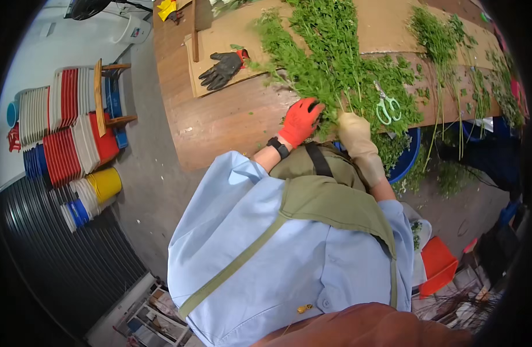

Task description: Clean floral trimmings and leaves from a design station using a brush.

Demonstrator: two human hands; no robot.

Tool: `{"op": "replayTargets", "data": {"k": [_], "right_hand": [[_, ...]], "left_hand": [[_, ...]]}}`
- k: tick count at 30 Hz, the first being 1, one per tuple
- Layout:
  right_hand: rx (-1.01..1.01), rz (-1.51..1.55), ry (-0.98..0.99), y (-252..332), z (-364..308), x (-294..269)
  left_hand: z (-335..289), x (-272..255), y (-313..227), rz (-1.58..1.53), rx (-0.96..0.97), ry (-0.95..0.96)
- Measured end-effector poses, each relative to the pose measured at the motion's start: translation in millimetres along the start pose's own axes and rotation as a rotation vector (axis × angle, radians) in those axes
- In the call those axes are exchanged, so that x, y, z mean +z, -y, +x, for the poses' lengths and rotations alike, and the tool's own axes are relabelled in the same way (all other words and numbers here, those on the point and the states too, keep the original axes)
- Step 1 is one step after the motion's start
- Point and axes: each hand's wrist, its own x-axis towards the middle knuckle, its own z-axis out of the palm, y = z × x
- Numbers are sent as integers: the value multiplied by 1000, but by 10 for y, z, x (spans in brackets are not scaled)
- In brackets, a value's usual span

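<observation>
My left hand [301,120], in a red glove with dark fingertips, is closed at the lower stems of a leafy green bunch [326,49] on the table. Just to its right, my right hand [355,134] wears a long beige glove and makes a fist around the stem ends, whose lower tips it hides. Part of the foliage near my left hand is smeared by motion. Scissors [386,106] with pale green handles rest on the leaves right of my right hand. An unworn black and red glove [222,68] lies on the cardboard [203,51] to the left.
More cut stems [442,52] hang over the edge of the wooden table [199,130] at the right. A blue tub [413,153] with greenery stands below that edge. Stacked red and white buckets [63,156] and a yellow bucket [105,184] are at the left wall.
</observation>
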Motion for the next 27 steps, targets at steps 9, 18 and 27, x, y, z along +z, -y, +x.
{"op": "replayTargets", "data": {"k": [9,18,27], "right_hand": [[604,1278,277,-463,-272,-700],[509,1655,-110,-473,-502,-1227],[782,1621,-346,-822,-843,-812]], "left_hand": [[357,-176,-198,-209,-262,-258],[573,398,104,-355,-450,-211],[1069,552,-297,-358,-260,32]]}}
